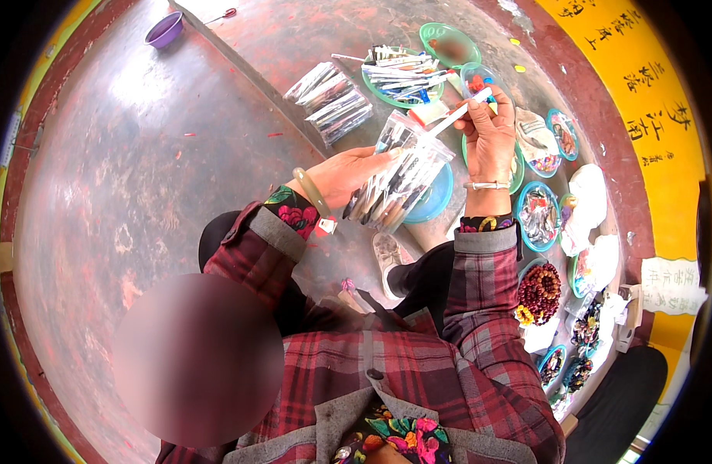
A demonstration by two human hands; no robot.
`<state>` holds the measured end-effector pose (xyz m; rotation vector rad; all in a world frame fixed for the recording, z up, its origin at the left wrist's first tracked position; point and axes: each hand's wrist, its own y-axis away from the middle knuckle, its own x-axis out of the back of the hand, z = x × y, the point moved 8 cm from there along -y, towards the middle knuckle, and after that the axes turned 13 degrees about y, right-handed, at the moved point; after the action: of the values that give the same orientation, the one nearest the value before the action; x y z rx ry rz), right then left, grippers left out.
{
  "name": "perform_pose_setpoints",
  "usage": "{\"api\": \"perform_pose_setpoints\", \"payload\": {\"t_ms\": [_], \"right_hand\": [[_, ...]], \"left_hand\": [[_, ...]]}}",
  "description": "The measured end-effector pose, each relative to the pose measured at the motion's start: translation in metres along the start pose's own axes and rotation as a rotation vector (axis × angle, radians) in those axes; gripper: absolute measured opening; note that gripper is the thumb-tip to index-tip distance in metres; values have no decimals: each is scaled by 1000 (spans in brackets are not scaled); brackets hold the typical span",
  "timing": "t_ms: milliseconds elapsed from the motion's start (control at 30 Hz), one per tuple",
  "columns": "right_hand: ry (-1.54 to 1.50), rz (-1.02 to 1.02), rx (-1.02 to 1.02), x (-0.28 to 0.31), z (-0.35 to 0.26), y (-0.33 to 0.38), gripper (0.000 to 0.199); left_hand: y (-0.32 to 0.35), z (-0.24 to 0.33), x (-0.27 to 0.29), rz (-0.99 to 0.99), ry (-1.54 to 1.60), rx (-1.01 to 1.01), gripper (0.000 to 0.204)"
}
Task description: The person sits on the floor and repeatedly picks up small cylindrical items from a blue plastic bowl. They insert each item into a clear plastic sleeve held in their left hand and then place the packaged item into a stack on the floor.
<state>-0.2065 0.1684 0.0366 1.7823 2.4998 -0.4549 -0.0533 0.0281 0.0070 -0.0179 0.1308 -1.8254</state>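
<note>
My left hand [348,175] grips a clear plastic bag [398,178] full of pens, held over a blue plate [436,199]. My right hand [491,135] pinches one white pen with an orange cap [458,114], its tip at the bag's open top. A pale bangle sits on my left wrist and a silver bracelet on my right. Both arms wear red plaid sleeves with flowered cuffs.
A green plate [398,77] piled with loose pens lies beyond the bag, with clear packs of pens [330,99] to its left. Small plates of beads [538,290] and trinkets line the right side by the yellow wall. A purple bowl [165,30] sits far left on the worn red floor.
</note>
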Motion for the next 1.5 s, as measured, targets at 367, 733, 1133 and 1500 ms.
{"api": "perform_pose_setpoints", "payload": {"t_ms": [367,733,1133,1500], "right_hand": [[105,-127,-64,-29,7,13,38],[287,-193,-89,-46,22,22,24],[556,-143,62,-47,7,26,17],[471,-159,121,-43,-2,20,23]], "left_hand": [[-6,-31,4,103,451,217,41],[-3,-16,3,178,641,271,40],[-3,-4,8,210,582,214,42],[0,9,28,174,-359,-304,39]]}}
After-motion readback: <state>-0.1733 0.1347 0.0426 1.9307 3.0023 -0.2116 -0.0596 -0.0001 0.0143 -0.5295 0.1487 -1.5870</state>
